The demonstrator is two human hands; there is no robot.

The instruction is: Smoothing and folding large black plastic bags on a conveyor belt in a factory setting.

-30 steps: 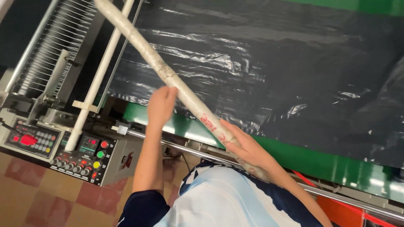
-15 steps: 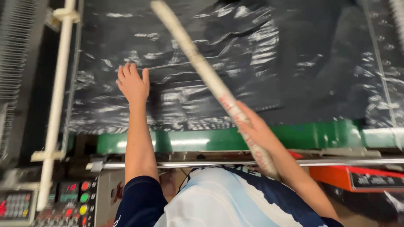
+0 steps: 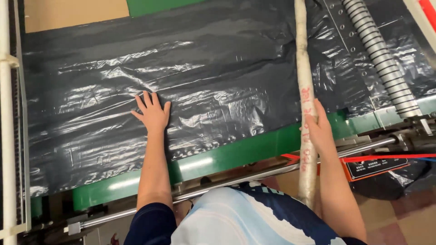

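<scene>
The person's left hand [image 3: 153, 113] lies flat, fingers spread apart, on the black plastic sheeting [image 3: 190, 81] that covers the wide machine bed; it presses on the film and grips nothing. The film is wrinkled and glossy, reaching from the far edge down to the green front edge of the bed [image 3: 227, 156], which runs along the near side.

The right hand [image 3: 318, 129] is closed around a long pale roll [image 3: 305, 77], a thin cardboard-like tube wrapped in clear film with red marking on it. The roll lies nearly straight from near to far, to the right of the left hand and well apart from it, its far end running out of the top of the view and its near end beside the person's body.

Further right, a ribbed grey roller [image 3: 381, 59] slants across the bed. A white bar [image 3: 6, 113] stands along the left edge. A metal rail [image 3: 254, 174] crosses below the green edge. No bins or boxes show here.
</scene>
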